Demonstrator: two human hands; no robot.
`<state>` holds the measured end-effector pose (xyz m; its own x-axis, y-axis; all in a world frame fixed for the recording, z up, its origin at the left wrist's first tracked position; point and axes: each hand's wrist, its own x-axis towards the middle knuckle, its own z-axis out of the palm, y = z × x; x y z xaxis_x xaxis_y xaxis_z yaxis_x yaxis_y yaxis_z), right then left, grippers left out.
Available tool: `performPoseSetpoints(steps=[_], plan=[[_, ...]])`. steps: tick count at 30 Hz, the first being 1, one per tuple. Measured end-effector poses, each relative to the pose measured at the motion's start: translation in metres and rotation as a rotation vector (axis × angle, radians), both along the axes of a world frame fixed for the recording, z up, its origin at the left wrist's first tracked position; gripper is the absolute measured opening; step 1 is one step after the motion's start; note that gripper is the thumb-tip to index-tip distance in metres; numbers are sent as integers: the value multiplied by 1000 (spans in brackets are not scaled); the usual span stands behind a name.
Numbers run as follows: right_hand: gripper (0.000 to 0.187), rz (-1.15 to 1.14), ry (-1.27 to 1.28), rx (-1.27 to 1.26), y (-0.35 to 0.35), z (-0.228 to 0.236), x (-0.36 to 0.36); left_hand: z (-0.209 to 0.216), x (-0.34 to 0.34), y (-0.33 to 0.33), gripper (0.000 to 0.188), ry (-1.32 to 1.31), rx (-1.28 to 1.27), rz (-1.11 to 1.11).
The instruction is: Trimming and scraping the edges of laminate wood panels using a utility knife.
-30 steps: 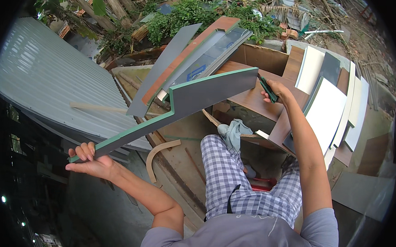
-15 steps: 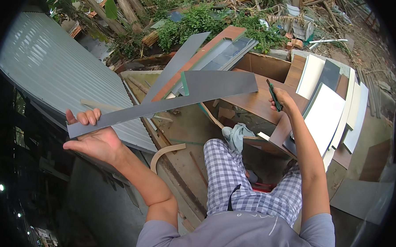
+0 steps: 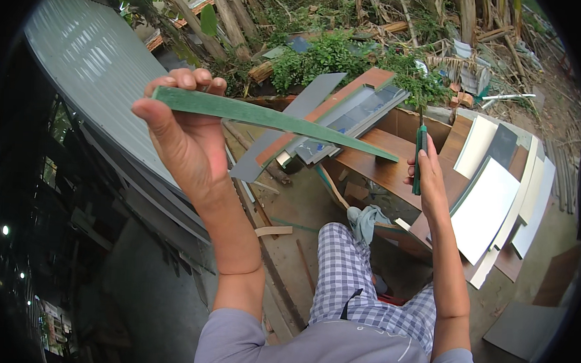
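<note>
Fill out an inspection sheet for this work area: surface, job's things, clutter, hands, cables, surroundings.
Surface: brown board lying flat in front of the knees, with dusty ground around it.
Job's things: green strip, long and tapered, held up in the air; green tool, held upright.
Clutter: white panels stacked at right; grey cloth by the knee; grey and brown offcuts piled ahead.
Hands: left hand grips the strip's wide end; right hand grips the tool.
Cables: nothing seen.
Surroundings: corrugated roof at left; plants and scrap wood beyond.
</note>
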<state>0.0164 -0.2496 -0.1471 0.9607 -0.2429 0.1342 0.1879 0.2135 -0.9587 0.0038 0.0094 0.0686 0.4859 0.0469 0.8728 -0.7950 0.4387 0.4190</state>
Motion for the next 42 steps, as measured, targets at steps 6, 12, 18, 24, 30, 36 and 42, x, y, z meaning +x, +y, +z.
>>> performPoseSetpoints(steps=[6, 12, 18, 24, 30, 36, 42], plan=[[59, 199, -505, -418, 75, 120, -91, -3, -10, -30, 47, -133, -5, 222], [65, 256, -709, -399, 99, 146, -113, -8, -22, -66, 54, -151, -31, 312], [76, 169, -748, -417, 105, 132, -106, -12, -16, -69, 53, -235, 33, 487], [71, 91, -611, -359, 99, 92, -87, -7, -8, -60, 54, -230, -4, 369], [59, 84, -361, -358, 82, 22, -61, -19, 2, -69, 53, -179, -11, 371], [57, 33, -227, -194, 81, -23, -46, -23, 7, -71, 52, -160, -102, 316], [59, 77, -332, -291, 81, 8, -60, 5, 1, -35, 58, -165, -127, 341]])
